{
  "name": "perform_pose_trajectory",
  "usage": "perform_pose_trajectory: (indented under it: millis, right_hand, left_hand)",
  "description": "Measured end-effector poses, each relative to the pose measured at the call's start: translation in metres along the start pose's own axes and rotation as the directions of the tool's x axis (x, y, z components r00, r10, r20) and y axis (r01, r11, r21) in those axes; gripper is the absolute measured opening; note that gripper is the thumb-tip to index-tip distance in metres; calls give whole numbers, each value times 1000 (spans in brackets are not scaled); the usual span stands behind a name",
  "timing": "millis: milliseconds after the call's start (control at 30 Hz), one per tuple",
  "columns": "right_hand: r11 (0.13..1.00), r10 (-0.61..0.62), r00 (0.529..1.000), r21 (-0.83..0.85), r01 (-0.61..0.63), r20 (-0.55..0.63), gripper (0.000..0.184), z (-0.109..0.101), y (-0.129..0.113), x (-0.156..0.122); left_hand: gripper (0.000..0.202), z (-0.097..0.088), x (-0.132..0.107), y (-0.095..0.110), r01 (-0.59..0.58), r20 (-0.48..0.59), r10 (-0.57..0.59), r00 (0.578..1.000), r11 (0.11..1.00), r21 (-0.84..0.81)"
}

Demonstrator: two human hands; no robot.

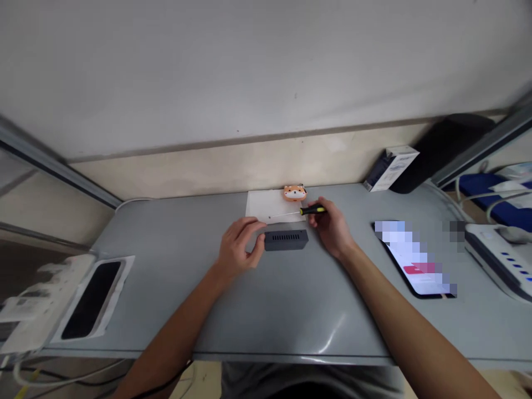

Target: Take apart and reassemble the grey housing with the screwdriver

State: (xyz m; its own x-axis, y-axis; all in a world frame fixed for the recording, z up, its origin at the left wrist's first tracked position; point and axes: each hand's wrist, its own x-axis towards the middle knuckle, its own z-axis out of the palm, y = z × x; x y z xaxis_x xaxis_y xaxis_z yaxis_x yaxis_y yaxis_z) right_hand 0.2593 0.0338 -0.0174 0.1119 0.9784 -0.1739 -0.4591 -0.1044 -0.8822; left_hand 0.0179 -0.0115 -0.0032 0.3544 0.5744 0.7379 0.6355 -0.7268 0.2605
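A dark grey oblong box (286, 240) with a row of vent slots lies on the grey table. My left hand (240, 246) is closed at the box's left end, thumb and fingertips against it. In my right hand (332, 226) is a screwdriver (312, 209) with a black and yellow handle, held almost level. Its thin shaft points left over a white sheet of paper (260, 205) behind the box. At the tip sits a small dark speck, perhaps a screw; whether the two touch I cannot tell.
An orange animal-faced case (295, 193) stands at the paper's back right. To the right lie a lit phone (415, 260) and a white power strip (499, 255). A small carton (391, 169) leans by a black cylinder (444, 149). At left is a dark phone (92, 299).
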Motion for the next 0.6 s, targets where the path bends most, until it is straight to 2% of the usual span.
perform_pose_trajectory:
  millis: [133, 200, 300, 467, 600]
  right_hand:
    - [996, 7, 999, 92, -2, -47, 27, -5, -2, 4]
    - [993, -4, 998, 116, 11, -61, 24, -8, -3, 5]
    - [988, -21, 998, 152, 28, -51, 21, -12, -7, 6]
    - [987, -45, 999, 151, 46, -12, 21, -17, -13, 7]
    - [986, -69, 998, 151, 68, -3, 24, -17, -12, 7]
  left_hand:
    - [31, -1, 0, -2, -20, 175, 36, 984, 995, -95]
    - [29, 0, 1, -2, -36, 233, 65, 970, 991, -130]
    - [24, -2, 2, -2, -11, 238, 45, 970, 990, -142]
    - [33, -20, 10, -9, 53, 294, -6, 956, 987, -152]
    - [42, -30, 15, -11, 2, 324, 28, 946, 996, -92]
